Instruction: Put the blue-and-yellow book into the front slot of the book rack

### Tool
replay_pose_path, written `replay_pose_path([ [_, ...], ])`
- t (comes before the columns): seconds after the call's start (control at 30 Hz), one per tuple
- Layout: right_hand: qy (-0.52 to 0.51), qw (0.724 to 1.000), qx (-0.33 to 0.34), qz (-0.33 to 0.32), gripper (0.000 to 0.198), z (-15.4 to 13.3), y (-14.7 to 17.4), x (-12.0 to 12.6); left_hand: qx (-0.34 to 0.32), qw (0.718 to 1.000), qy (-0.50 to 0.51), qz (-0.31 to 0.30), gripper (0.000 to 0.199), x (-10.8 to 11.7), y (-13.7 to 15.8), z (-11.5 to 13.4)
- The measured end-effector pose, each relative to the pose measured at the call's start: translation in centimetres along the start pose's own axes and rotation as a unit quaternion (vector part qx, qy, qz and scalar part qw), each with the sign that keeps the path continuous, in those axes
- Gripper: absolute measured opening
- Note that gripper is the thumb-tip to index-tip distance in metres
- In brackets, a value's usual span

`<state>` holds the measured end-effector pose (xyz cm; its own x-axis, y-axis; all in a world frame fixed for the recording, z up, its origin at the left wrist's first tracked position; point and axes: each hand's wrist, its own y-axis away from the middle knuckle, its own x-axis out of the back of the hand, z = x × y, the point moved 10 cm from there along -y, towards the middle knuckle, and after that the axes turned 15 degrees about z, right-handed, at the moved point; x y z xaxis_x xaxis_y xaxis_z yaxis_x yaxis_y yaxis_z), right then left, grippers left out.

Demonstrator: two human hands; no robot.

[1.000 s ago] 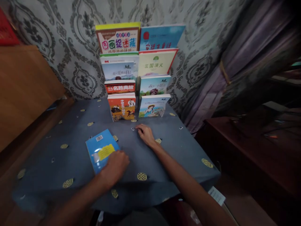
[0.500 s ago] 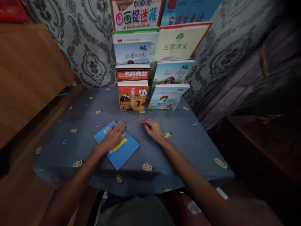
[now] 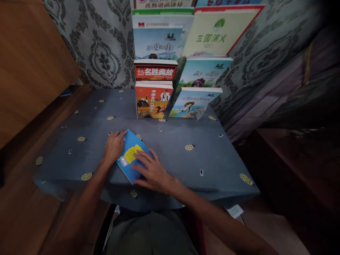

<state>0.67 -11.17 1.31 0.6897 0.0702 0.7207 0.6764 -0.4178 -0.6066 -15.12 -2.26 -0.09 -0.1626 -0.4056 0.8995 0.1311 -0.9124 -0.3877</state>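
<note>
A blue book point(image 3: 130, 174) with a yellow patch of text lies flat at an angle on the patterned tablecloth. At its upper left edge my left hand point(image 3: 114, 146) is closed, fingers together around the corner. My right hand point(image 3: 152, 170) rests over the right side of the cover, fingers spread apart and the thumb near the lower corner. Parts of the cover are hidden beneath both hands.
Behind the blue book a display rack holds upright books in two columns, with an orange book point(image 3: 154, 102) and a pale blue book point(image 3: 190, 105) lowest. A wooden cabinet point(image 3: 32, 63) stands left; a curtain point(image 3: 265, 102) hangs right.
My left hand has slid from the middle of the cover to its upper left edge. My right hand has come from the bare cloth onto the book. The view has tilted down.
</note>
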Motion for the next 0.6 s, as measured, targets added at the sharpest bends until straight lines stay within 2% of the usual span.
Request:
replay_pose_path([
  [0.07,-0.002,0.999,0.021,-0.042,0.056,-2.2,0.4,-1.7,0.024,0.999,-0.015,0.015,0.046,0.8,0.4,-0.4],
  [0.13,0.011,0.997,0.017,-0.068,0.062,-3.2,0.6,-3.0,0.043,0.998,-0.044,0.018,0.045,1.3,0.9,-0.6],
  [0.3,0.036,0.998,-0.006,-0.049,0.059,-2.8,2.0,-3.7,0.066,0.991,-0.114,0.001,0.042,2.6,2.8,-0.1],
  [0.43,0.012,1.000,-0.004,-0.013,0.058,-2.1,4.4,-2.1,0.064,0.990,-0.123,-0.012,0.039,3.3,4.8,0.7],
  [0.6,-0.041,0.999,0.021,0.023,0.061,-2.0,6.9,2.6,0.051,0.996,-0.076,-0.008,0.040,3.4,7.6,1.8],
])
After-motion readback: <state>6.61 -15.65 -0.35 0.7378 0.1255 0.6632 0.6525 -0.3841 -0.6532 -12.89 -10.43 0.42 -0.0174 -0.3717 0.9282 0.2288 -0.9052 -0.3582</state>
